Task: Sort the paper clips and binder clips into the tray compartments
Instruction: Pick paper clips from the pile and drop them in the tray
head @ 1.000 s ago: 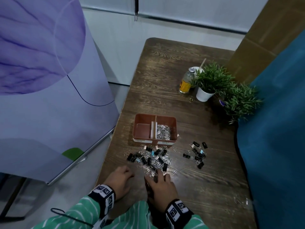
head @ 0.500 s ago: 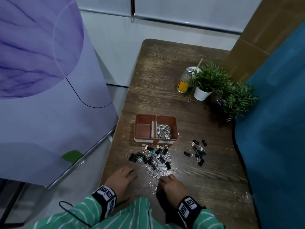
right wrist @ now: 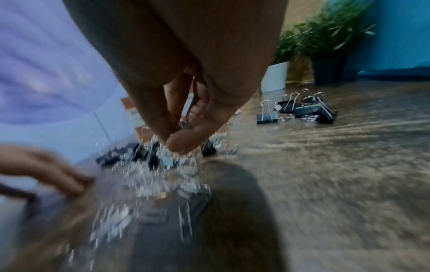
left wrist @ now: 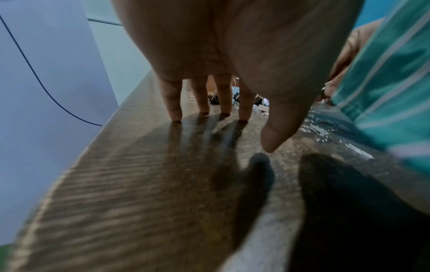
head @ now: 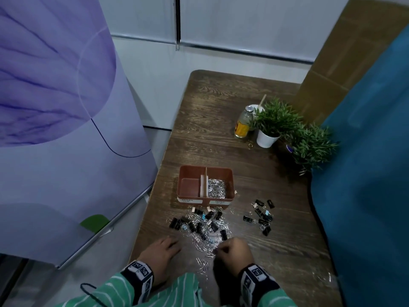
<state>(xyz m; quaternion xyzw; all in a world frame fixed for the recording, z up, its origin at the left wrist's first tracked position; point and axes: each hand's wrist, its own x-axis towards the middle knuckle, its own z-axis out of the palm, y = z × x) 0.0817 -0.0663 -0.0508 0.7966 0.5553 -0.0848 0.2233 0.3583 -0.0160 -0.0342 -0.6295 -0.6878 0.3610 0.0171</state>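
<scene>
— Can you read anything from where you stand?

— Two white labels on the front wall of your tray. The left label seems to read "BINDER CLIP", the right label "PAPER CLIP", both small and faint.

— And the bottle?

— Its yellow label is too blurred to read. Your wristbands show square coded patterns, no letters.

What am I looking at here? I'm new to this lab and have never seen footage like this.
No machine: a person sorts clips, wearing three cameras. The wide picture comes from the head; the close ones look along each wrist. The left hand rests with its fingertips on the wooden table. The right hand pinches paper clips over the mixed pile. The brown tray holds paper clips in its right compartment; the left looks empty. More binder clips lie to the right.
</scene>
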